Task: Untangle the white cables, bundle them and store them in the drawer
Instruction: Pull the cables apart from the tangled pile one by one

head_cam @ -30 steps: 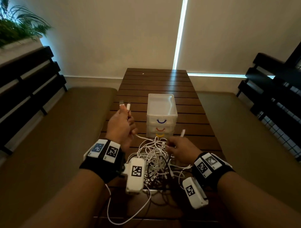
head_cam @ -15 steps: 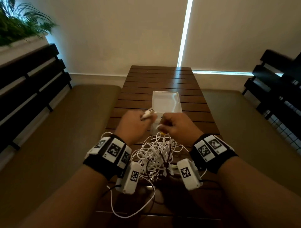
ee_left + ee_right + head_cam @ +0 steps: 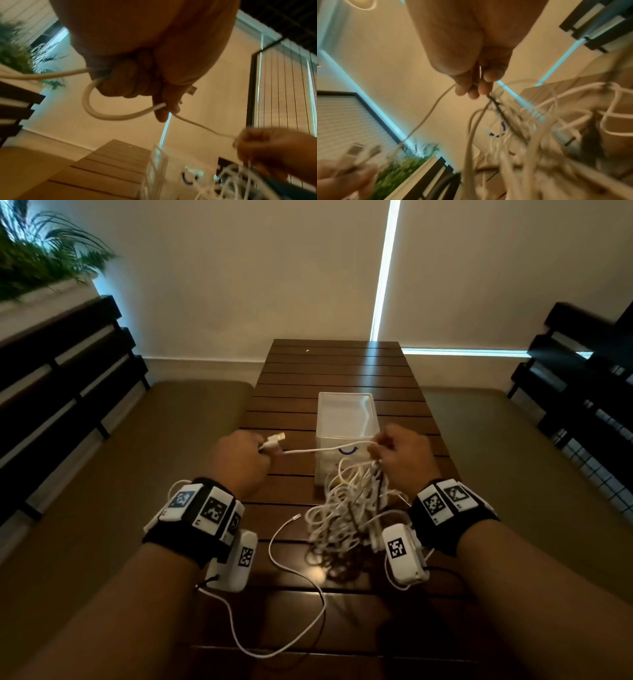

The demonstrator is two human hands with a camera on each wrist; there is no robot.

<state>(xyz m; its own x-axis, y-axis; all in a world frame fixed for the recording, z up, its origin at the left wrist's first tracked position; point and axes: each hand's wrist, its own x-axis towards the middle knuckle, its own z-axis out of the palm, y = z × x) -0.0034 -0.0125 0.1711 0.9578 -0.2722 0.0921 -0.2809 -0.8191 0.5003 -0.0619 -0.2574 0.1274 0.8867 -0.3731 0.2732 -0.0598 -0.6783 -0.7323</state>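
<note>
Pinching a USB plug end (image 3: 274, 441), the left hand (image 3: 239, 462) has its grip closed on one white cable (image 3: 322, 449), which runs taut across to the right hand (image 3: 406, 458). That hand's grip is clamped on the lifted tangle of white cables (image 3: 346, 508), hanging above the wooden desk (image 3: 335, 368), just in front of the clear drawer unit (image 3: 344, 419)

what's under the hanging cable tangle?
Under the tangle of white cables, lifted by the right hand, lies the dark slatted wooden table and the tangle's shadow. Slats directly behind the strands are hidden.
</note>
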